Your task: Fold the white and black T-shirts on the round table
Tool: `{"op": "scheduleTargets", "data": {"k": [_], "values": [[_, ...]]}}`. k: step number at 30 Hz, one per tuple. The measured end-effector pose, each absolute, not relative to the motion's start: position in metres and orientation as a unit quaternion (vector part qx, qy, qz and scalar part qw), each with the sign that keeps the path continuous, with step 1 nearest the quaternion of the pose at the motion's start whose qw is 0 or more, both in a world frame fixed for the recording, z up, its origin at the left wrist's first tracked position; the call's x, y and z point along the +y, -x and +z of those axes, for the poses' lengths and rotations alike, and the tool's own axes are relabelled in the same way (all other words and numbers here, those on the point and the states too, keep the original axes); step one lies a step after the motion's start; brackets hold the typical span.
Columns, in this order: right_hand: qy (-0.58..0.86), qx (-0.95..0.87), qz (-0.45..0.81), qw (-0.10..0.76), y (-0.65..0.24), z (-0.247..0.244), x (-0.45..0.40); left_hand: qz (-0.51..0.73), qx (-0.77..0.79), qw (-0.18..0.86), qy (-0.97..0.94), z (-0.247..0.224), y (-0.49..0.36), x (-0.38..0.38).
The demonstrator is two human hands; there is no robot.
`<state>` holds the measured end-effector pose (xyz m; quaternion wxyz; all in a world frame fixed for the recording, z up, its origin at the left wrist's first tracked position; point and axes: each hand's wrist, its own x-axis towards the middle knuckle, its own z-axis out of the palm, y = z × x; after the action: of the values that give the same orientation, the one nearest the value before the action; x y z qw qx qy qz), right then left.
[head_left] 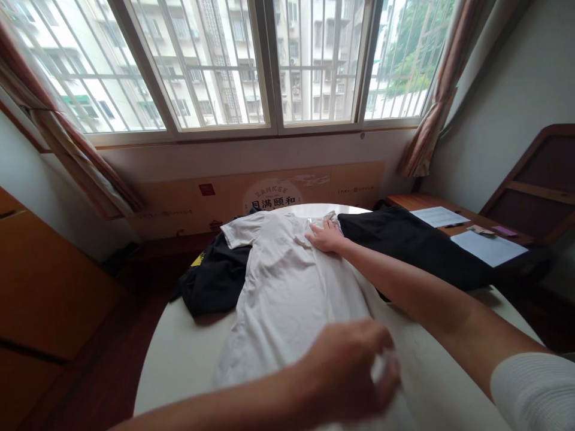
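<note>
A white T-shirt [283,287] lies on the round white table [171,371], its collar end toward the window and its right side folded inward. My right hand [327,235] rests near the collar, fingers spread flat on the cloth. Nearer to me, my left hand [354,365] crosses over the shirt's lower right part, blurred, with its fingers curled round a bit of the white cloth. Left of the shirt is a crumpled black garment [215,275] with a yellow patch. A black garment [413,245] lies to the right, partly behind my right forearm.
Beyond the table, a cardboard panel [179,206] stands under the barred window [215,66]. At the right, a wooden side table [404,202] holds papers [489,246], near a folded chair [534,179]. An orange-brown cabinet [45,287] is at the left.
</note>
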<state>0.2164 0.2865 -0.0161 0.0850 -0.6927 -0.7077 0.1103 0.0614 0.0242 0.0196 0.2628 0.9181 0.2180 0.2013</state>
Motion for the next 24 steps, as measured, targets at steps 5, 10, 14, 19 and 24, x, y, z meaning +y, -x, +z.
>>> {"op": "scheduleTargets", "data": {"k": [5,10,14,19,24], "values": [[0.692,-0.707,0.1,0.107,-0.212,-0.021,0.283,0.205,0.546,0.124,-0.803,0.054,-0.057,0.22],[0.692,-0.705,0.092,0.127,-0.213,-0.026,0.285,0.142,0.646,0.127,-0.739,0.052,-0.063,0.314],[0.695,-0.702,0.089,0.128,-0.215,-0.028,0.289,0.127,0.666,0.147,-0.72,0.04,-0.082,0.337],[0.699,-0.698,0.087,0.13,-0.216,-0.031,0.293,0.144,0.668,0.135,-0.717,0.045,-0.078,0.34],[0.705,-0.686,0.108,0.147,-0.213,-0.028,0.292,0.18,0.676,0.111,-0.706,0.056,-0.06,0.328]]}}
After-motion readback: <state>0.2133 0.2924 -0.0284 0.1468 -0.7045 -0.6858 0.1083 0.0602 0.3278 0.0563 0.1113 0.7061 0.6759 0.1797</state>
